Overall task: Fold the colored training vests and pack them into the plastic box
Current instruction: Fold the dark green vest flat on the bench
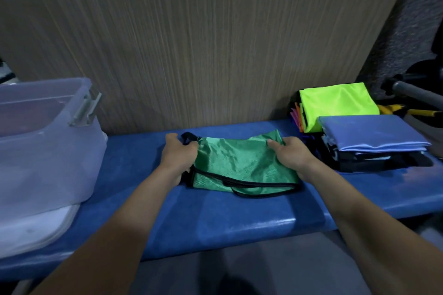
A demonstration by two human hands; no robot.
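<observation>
Wood-grain panelling rises behind a padded blue tabletop that runs from one side of the room to the other. Far to the left of the left grip stands a clear plastic box, lid off and cut by the frame edge; its walls are cloudy, so I cannot make out what lies inside. A pale lid shows beneath its base.

The left hand has its grip curled round the left end of the green vest, bunching cloth and black trim together. That vest is shiny green mesh edged with black binding, wrinkled, folded into a flat band on the tabletop between the two grips. Its long axis runs left to right, with the loose black-trimmed edges lying toward the near side. The right hand pinches the vest's right end, thumb on top and fingers hidden under the cloth.

Just right of that grip sits a stack of folded vests with a light blue one on top, the dark layers below hard to tell apart. Behind it is a neon yellow vest, with orange and pink edges peeking out at its left.
</observation>
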